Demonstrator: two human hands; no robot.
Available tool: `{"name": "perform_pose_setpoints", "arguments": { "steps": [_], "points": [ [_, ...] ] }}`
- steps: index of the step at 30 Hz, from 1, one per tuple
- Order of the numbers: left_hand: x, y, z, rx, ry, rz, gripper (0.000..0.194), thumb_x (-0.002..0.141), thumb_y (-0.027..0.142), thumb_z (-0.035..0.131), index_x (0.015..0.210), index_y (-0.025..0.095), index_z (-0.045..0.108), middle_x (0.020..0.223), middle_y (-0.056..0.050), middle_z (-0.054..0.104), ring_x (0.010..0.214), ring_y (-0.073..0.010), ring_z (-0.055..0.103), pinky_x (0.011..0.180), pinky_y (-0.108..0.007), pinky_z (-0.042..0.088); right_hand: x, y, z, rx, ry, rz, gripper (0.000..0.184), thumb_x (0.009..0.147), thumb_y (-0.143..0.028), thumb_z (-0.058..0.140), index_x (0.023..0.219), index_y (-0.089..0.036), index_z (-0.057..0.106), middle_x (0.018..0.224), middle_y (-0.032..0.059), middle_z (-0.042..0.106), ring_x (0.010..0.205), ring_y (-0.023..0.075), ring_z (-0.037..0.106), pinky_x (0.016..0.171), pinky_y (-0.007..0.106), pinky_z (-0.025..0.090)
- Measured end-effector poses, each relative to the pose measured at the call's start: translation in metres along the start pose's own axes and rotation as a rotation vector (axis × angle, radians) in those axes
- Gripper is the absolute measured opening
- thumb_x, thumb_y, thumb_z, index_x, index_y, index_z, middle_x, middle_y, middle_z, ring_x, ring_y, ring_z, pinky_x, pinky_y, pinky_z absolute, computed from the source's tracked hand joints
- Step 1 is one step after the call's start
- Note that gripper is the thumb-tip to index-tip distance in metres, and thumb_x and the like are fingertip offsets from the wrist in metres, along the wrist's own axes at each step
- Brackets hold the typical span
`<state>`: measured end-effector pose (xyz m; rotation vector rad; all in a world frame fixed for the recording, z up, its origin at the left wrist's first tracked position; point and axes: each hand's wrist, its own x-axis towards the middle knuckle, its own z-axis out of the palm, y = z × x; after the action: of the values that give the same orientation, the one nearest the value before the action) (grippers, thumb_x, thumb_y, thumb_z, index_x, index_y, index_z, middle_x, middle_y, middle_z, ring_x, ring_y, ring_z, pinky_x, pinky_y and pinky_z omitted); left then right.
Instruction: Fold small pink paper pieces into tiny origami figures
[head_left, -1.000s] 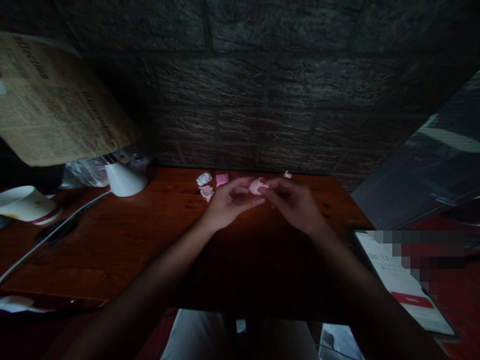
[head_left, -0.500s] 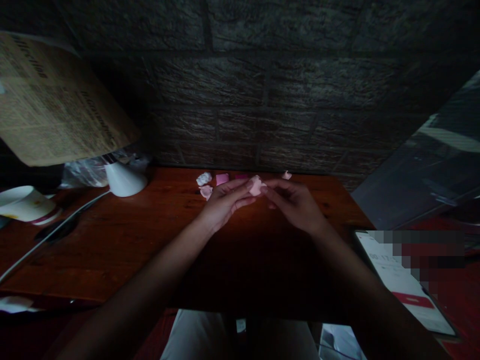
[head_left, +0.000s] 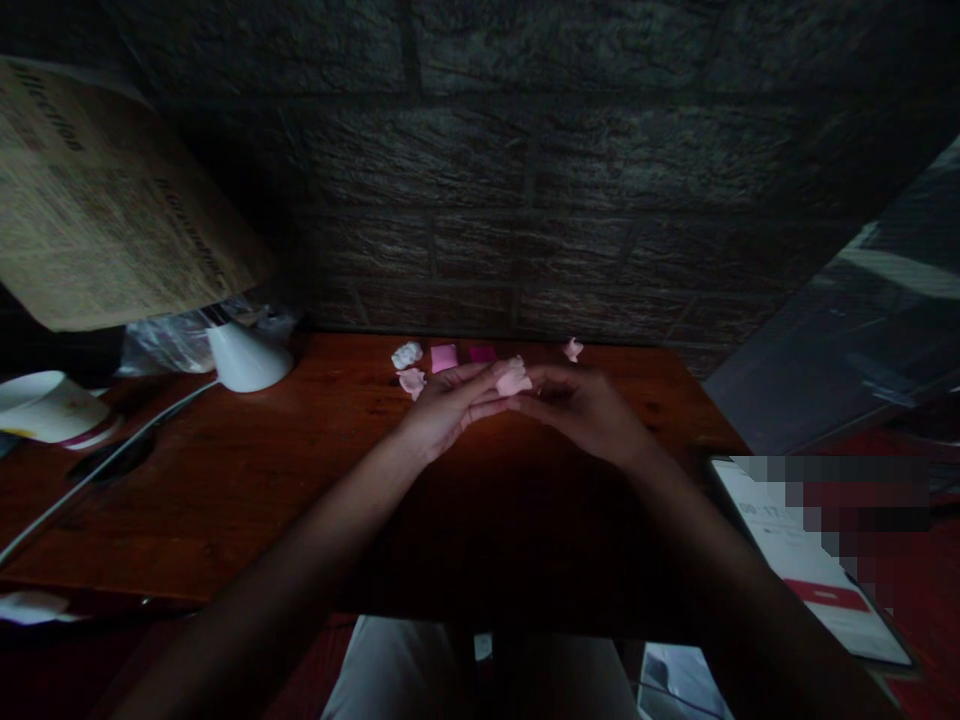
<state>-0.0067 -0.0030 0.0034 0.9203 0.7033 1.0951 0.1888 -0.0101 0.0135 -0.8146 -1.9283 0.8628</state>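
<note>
A small, ruffled lump of pale pink modelling clay (head_left: pixel 514 377) is held up between my two hands over the table. My left hand (head_left: pixel 450 405) pinches it from the left, thumb on top and fingers stretched beneath. From the right, my right hand (head_left: pixel 581 405) closes on the clay's edge with curved fingers; its fingertips are partly hidden. Behind my left hand lie a shaped pale pink piece (head_left: pixel 412 382), a crumpled white lump (head_left: pixel 407 354), a pink square block (head_left: pixel 444 358) and a magenta square (head_left: pixel 484 354). Another small pink piece (head_left: pixel 573 349) lies beyond my right hand.
On the left of the wooden table (head_left: pixel 300 480) stand a lamp with a white base (head_left: pixel 247 358) and a printed shade (head_left: pixel 127 210), its cable, and a paper cup (head_left: pixel 52 408). A brick wall (head_left: pixel 465 180) rises behind. A tablet-like screen (head_left: pixel 802 550) sits at the right.
The pink clay has turned slightly in my fingers. My right thumb has moved down and left, under the clay's edge. The pieces on the table have not moved.
</note>
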Motion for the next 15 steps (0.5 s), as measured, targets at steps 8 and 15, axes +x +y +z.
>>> {"name": "perform_pose_setpoints", "arguments": {
  "steps": [8, 15],
  "points": [
    [0.0009, -0.0026, -0.0002, 0.016, 0.015, 0.007, 0.023, 0.08, 0.03, 0.085, 0.097, 0.015, 0.082, 0.108, -0.011, 0.081, 0.1, -0.0214, 0.076, 0.091, -0.031, 0.061, 0.0004, 0.0029, 0.0008, 0.005, -0.018, 0.016, 0.017, 0.091, -0.029, 0.07, 0.103, -0.023, 0.079, 0.094, 0.0033, 0.077, 0.079, 0.0172, 0.066, 0.076, 0.033, 0.052],
    [-0.0005, -0.0028, 0.0, 0.089, -0.003, 0.052, 0.025, 0.078, 0.032, 0.086, 0.098, 0.018, 0.083, 0.104, -0.009, 0.081, 0.095, -0.0191, 0.076, 0.09, -0.03, 0.061, 0.0012, 0.0001, 0.0042, 0.092, -0.02, 0.076, 0.018, 0.088, -0.036, 0.075, 0.101, -0.027, 0.082, 0.094, 0.0022, 0.08, 0.084, 0.0179, 0.071, 0.08, 0.034, 0.055]
  ]
}}
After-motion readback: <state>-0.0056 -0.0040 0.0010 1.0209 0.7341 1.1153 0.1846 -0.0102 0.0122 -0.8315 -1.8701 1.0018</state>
